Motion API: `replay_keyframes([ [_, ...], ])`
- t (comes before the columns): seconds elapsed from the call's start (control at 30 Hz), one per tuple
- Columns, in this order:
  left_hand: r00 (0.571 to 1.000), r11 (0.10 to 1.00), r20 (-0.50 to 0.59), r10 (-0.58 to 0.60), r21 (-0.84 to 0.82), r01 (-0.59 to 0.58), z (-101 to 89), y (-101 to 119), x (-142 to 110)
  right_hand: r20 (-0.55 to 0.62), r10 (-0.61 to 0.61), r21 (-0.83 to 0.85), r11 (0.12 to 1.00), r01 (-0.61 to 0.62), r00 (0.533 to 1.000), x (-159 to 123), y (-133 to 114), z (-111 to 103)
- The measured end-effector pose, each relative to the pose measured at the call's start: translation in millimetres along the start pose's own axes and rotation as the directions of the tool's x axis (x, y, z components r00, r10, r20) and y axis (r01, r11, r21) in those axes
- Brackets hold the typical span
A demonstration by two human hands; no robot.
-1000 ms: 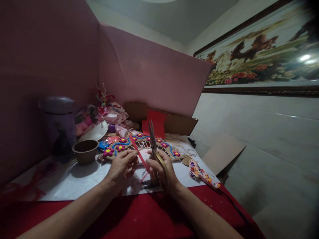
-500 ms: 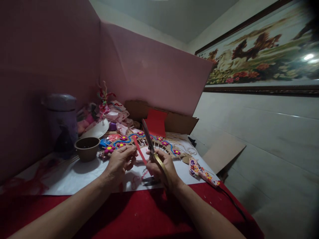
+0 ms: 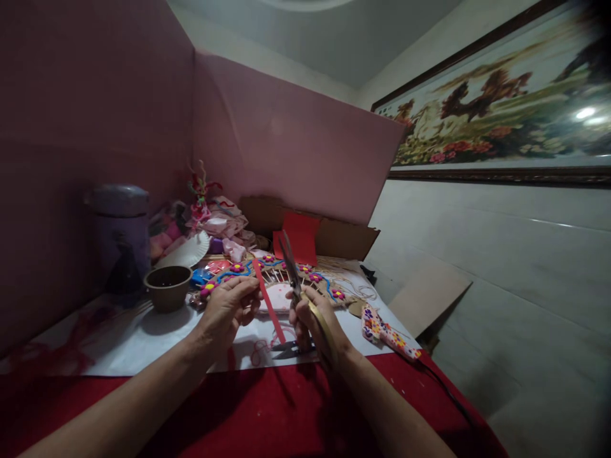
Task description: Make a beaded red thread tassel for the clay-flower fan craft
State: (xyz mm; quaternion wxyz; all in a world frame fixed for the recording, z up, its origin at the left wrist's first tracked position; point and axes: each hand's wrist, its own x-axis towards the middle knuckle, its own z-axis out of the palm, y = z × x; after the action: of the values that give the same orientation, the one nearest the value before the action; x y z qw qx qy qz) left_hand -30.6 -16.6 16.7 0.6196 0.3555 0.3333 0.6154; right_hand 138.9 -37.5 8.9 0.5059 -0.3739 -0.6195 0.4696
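Note:
My left hand (image 3: 232, 305) pinches a narrow red paper strip (image 3: 270, 303) between thumb and fingers, with the strip slanting down to the right. In my right hand (image 3: 312, 318) is a pair of scissors (image 3: 292, 264) with brass-coloured handles, its blades pointing up and apart from the strip. Behind both hands lies an arched craft piece (image 3: 281, 270) with pink-and-yellow flowers and a blue wavy line. Below the strip, small dark snips (image 3: 286, 351) rest on the white sheet, partly hidden by my right hand, beside a tangle of pink thread (image 3: 260, 351).
A brown pot (image 3: 168, 289) and a lidded purple container (image 3: 119, 235) stand at the left. Red paper (image 3: 298, 236) leans on cardboard (image 3: 341, 238) at the back. A flower-patterned glue gun (image 3: 389, 334) with a cord lies at the right, over the red cloth (image 3: 258, 413).
My right hand has moved slightly right and down with the scissors, away from the red strip. The strip's lower end now hangs free, and the snips show more clearly.

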Motion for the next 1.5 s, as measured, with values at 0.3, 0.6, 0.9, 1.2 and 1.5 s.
replay_keyframes([
  [0.3, 0.994, 0.996, 0.076, 0.079, 0.025, -0.081, 6.6, 6.6, -8.6, 0.122, 0.102, -0.088, 0.992, -0.092, 0.987, -9.3, -3.1, 4.0],
  [0.6, 0.993, 0.993, 0.023, 0.115, 0.022, -0.115, 5.2, 1.6, -4.2, 0.167, 0.121, -0.092, 0.99, -0.107, 0.979, -17.3, -11.1, 8.7],
  [0.9, 0.981, 0.981, 0.052, 0.189, 0.027, -0.19, 8.0, 1.7, -6.7, 0.153, 0.129, -0.16, 0.982, -0.104, 0.98, -12.9, -2.8, 8.8],
  [1.2, 0.972, 0.971, 0.031, 0.234, 0.05, -0.235, 9.3, 2.9, -7.5, 0.143, 0.14, -0.17, 0.979, -0.115, 0.98, -14.0, -4.7, 9.6],
  [1.5, 0.961, 0.959, 0.005, 0.275, 0.063, -0.275, 12.0, 4.8, -10.0, 0.165, 0.056, -0.231, 0.973, -0.017, 0.985, -15.1, -7.4, 8.3],
])
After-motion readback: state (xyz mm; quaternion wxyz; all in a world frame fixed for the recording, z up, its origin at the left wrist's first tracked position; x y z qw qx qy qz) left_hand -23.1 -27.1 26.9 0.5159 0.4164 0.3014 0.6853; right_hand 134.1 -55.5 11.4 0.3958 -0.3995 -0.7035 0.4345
